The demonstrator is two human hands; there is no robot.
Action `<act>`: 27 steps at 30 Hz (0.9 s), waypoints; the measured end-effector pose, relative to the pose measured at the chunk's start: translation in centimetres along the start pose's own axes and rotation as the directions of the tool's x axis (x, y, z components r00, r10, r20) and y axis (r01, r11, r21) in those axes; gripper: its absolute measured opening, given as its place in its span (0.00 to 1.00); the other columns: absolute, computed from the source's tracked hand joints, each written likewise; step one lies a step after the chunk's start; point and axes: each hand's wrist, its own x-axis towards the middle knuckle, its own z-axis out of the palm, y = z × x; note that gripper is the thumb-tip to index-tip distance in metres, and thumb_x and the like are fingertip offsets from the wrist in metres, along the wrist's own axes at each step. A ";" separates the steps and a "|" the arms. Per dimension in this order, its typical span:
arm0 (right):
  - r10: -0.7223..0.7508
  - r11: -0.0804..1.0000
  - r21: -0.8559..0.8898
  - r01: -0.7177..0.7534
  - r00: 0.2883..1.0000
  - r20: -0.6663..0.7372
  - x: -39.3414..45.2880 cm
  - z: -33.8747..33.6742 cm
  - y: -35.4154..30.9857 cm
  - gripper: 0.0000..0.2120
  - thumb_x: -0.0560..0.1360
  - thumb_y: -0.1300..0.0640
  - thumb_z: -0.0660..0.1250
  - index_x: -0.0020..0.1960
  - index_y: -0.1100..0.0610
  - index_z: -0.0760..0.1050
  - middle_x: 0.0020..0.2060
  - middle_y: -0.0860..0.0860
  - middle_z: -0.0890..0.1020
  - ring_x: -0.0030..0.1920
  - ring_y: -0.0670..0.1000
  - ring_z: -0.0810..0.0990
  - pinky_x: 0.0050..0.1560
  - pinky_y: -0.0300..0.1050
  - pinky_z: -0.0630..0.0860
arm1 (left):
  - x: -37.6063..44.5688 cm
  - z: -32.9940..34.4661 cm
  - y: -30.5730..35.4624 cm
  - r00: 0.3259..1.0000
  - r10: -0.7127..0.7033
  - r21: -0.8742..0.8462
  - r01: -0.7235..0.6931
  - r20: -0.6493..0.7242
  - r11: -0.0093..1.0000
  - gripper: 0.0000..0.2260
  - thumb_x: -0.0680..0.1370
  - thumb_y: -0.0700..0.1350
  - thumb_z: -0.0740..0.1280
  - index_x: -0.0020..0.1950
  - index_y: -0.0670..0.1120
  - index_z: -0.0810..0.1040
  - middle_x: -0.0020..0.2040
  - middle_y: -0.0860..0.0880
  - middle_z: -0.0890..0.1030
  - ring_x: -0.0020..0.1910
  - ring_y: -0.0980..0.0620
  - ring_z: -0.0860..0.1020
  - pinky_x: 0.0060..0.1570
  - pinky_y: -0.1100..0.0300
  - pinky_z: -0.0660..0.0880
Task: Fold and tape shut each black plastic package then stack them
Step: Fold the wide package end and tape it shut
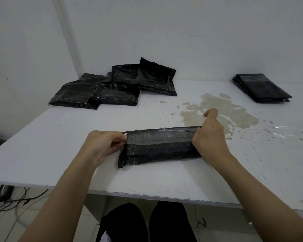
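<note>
- Taping step: left hand [103, 144] and right hand [208, 135] each pinch an end of the folded package [157, 147] on the tabletop [59, 154].
- Next, I'd guess: smooth the tape down, then stack.

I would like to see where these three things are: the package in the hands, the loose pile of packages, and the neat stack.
package in the hands [157, 147]: head view, middle of its taped top face.
loose pile of packages [112, 88]: head view, centre of the pile, far left.
neat stack [262, 88]: head view, top of the stack, far right.
</note>
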 end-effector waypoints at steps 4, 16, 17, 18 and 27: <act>-0.024 0.998 -0.066 0.021 0.999 -0.046 0.0 0.4 0.4 0.10 0.72 0.73 0.58 0.47 0.60 0.64 0.41 0.59 0.71 0.39 0.54 0.69 0.29 0.37 0.60 | 0.1 -0.4 0.2 1.000 -0.013 0.090 0.012 0.015 0.996 0.01 0.71 0.30 0.69 0.40 0.34 0.79 0.39 0.41 0.81 0.38 0.50 0.80 0.35 0.66 0.80; 0.328 0.944 0.120 -0.307 0.906 -0.266 -1.2 1.2 0.2 0.08 0.76 0.59 0.64 0.43 0.55 0.81 0.34 0.51 0.78 0.45 0.56 0.77 0.51 0.54 0.76 | -1.0 0.1 0.2 0.997 -0.059 0.230 0.070 -0.053 0.971 0.03 0.74 0.36 0.69 0.41 0.38 0.79 0.35 0.44 0.79 0.33 0.52 0.76 0.34 0.63 0.75; 0.360 0.930 0.176 -0.323 0.899 -0.248 -1.3 1.0 0.2 0.08 0.76 0.58 0.65 0.44 0.58 0.82 0.32 0.50 0.77 0.42 0.54 0.77 0.50 0.50 0.75 | -0.8 0.4 0.2 0.996 -0.060 0.229 0.075 -0.069 0.971 0.04 0.75 0.36 0.68 0.40 0.38 0.78 0.35 0.44 0.78 0.33 0.52 0.75 0.34 0.62 0.73; 0.396 0.910 0.223 -0.349 0.893 -0.216 -1.4 0.6 0.1 0.08 0.76 0.58 0.66 0.45 0.59 0.82 0.32 0.49 0.77 0.40 0.52 0.76 0.49 0.47 0.74 | -0.8 0.7 0.2 0.994 -0.058 0.228 0.077 -0.088 0.971 0.05 0.75 0.35 0.67 0.38 0.39 0.77 0.34 0.44 0.77 0.32 0.51 0.74 0.33 0.62 0.72; 0.506 0.818 0.296 -0.493 0.862 0.037 0.7 -0.9 1.6 0.11 0.72 0.62 0.69 0.33 0.66 0.74 0.30 0.56 0.74 0.34 0.55 0.73 0.34 0.47 0.70 | -0.1 1.4 -1.1 0.973 0.181 0.544 -0.073 -0.146 0.836 0.11 0.72 0.37 0.62 0.30 0.43 0.66 0.28 0.44 0.65 0.31 0.48 0.63 0.32 0.56 0.59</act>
